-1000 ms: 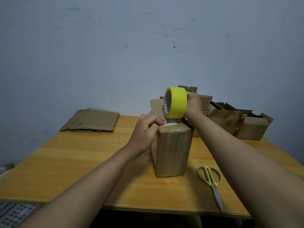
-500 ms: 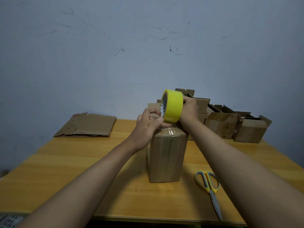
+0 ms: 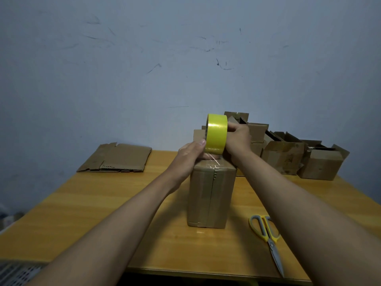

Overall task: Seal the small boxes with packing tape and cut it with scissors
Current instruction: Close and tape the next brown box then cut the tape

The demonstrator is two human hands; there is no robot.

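Small box point(image 3: 211, 195): stood upright mid-bench point(image 3: 103, 213). Yellow tape roll point(image 3: 216, 136): gripped above the box top by the right hand point(image 3: 239, 139); its near edge is pinched by the left hand point(image 3: 190, 155). Scissors point(image 3: 267, 236): laid flat at the right.

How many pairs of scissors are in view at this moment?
1. The yellow-handled scissors lie flat on the table, right of the upright box, near the front edge, partly covered by the right forearm. Others could be hidden behind the arms or boxes.
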